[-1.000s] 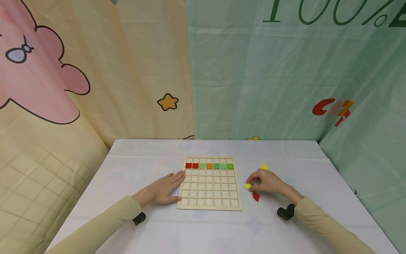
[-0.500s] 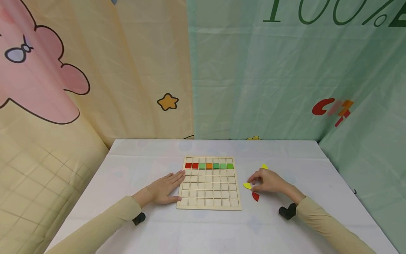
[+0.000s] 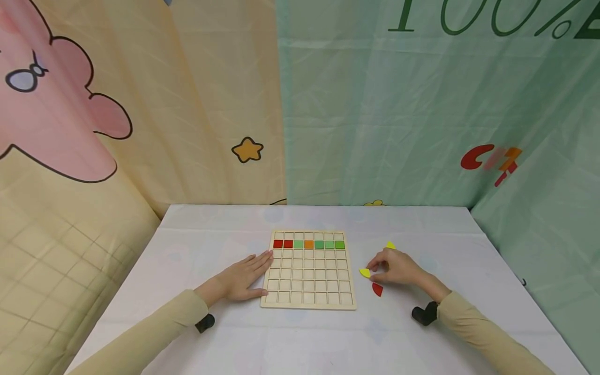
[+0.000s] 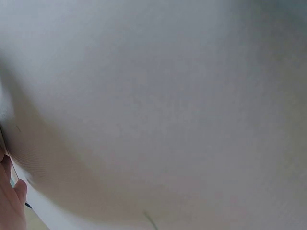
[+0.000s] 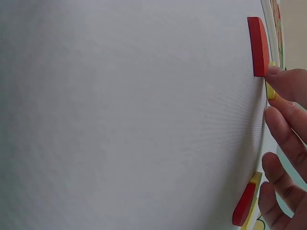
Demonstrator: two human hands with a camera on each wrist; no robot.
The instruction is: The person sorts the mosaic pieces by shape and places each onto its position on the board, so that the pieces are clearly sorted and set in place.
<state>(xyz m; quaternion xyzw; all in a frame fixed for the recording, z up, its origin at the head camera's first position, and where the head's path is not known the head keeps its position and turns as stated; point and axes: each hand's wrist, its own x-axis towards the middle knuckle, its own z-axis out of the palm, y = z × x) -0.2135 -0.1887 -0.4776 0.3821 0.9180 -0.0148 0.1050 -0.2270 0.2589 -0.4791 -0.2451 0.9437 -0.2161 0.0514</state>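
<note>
My left hand (image 3: 244,278) lies flat with straight fingers at the left edge of a wooden grid board (image 3: 308,306). In the left wrist view only part of that hand (image 4: 12,203) shows, at the lower left. My right hand (image 3: 396,266) is to the right of the board, low over the table. Its thumb and index finger pinch a yellow wedge-shaped piece (image 3: 364,273), seen edge-on as a yellow piece (image 5: 271,88) in the right wrist view. Beside the thumb lies a red wedge-shaped piece (image 3: 377,289), also the nearer red piece (image 5: 259,47).
One row of the board carries coloured squares: red (image 3: 278,244), orange (image 3: 309,244) and green (image 3: 339,245). Beyond my right hand lies another yellow piece (image 3: 390,245). Below the fingers in the right wrist view are a second red piece (image 5: 243,205) and yellow pieces. Cloth curtains (image 3: 328,130) stand behind the table.
My right hand has shifted slightly to the right and its fingers cover less of the yellow wedge-shaped piece, which stays nearly in place. My left hand keeps its place at the board.
</note>
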